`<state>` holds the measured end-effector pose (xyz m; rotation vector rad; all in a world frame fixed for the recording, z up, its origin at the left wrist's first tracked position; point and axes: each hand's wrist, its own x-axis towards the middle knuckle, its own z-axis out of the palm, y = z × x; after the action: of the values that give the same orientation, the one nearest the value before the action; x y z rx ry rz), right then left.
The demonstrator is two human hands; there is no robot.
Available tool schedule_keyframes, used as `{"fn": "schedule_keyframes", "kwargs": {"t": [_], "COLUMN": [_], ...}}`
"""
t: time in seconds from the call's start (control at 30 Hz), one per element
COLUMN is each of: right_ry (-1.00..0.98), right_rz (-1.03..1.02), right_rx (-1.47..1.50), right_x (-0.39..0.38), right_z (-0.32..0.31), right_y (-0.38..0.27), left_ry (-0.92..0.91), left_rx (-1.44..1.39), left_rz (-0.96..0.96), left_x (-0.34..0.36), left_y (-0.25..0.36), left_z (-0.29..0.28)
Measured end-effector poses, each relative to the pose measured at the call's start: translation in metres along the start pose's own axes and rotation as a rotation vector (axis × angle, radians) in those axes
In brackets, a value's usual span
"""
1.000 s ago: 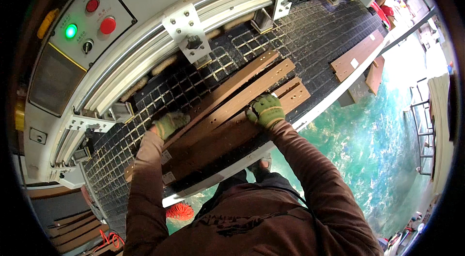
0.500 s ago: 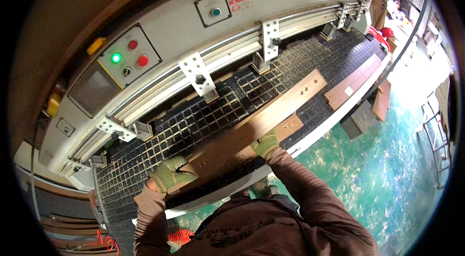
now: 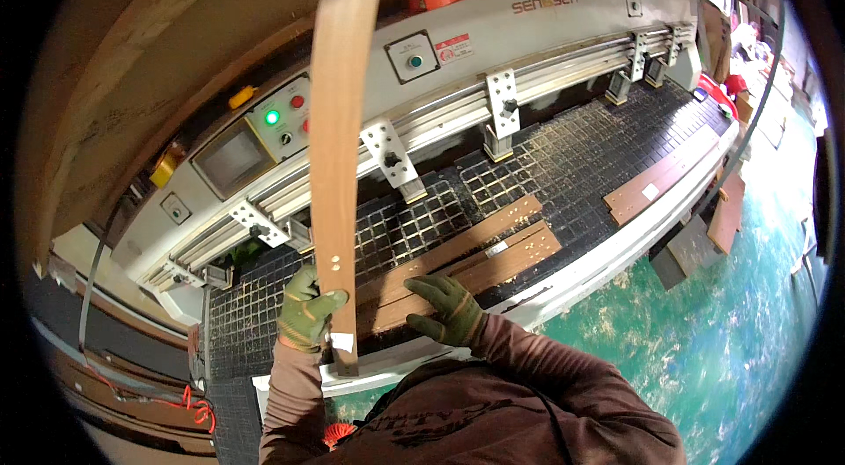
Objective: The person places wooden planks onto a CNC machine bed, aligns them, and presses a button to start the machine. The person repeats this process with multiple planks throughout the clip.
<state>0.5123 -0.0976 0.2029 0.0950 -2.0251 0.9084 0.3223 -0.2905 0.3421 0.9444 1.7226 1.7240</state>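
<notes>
In the head view, the left hand (image 3: 305, 315) has its fingers closed around a long brown board (image 3: 334, 139) near its lower end, the thumb lying across the face that shows. The board stands steeply up the picture, its upper part blurred and passing in front of the white machine (image 3: 563, 29). 2 pale round spots mark it just above the thumb, and 1 white label (image 3: 341, 343) sits below.

The right hand (image 3: 449, 311) has its fingers spread, thumb well apart from the index, with nothing gripped; it is over the lower boards (image 3: 515, 264), and whether it touches them I cannot tell. These lie slantwise on the black gridded tabletop (image 3: 422, 223), beside another brown board (image 3: 466, 239) farther back. 1 more labelled plank (image 3: 664, 175) rests well apart at the right, near the tabletop's white front edge.

Both hands wear green gloves. Behind the boards, white brackets (image 3: 503, 100) line the machine's rail, and a green button (image 3: 273, 117) glows on its panel.
</notes>
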Motion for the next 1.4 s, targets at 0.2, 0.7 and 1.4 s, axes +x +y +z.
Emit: {"fn": "schedule_keyframes", "kwargs": {"t": [0.2,0.7,1.4], "right_ry": [-0.076,-0.011,-1.002], "right_rz": [0.059,0.344,0.542], "right_rx": [0.000,-0.083,-0.727], "right_x": [-0.017,-0.031,0.088], "right_z": [0.008,-0.007,-0.048], "right_y": [-0.003,-0.017,0.171], "left_ry": [-0.050,0.111,0.025], "left_rx": [-0.025,-0.494,-0.856], "left_rz": [0.087,0.109,-0.815], "left_x": [0.007,-0.028,0.105], "left_y": [-0.019,-0.064,-0.237], "left_z": [0.049,0.142,0.020]}}
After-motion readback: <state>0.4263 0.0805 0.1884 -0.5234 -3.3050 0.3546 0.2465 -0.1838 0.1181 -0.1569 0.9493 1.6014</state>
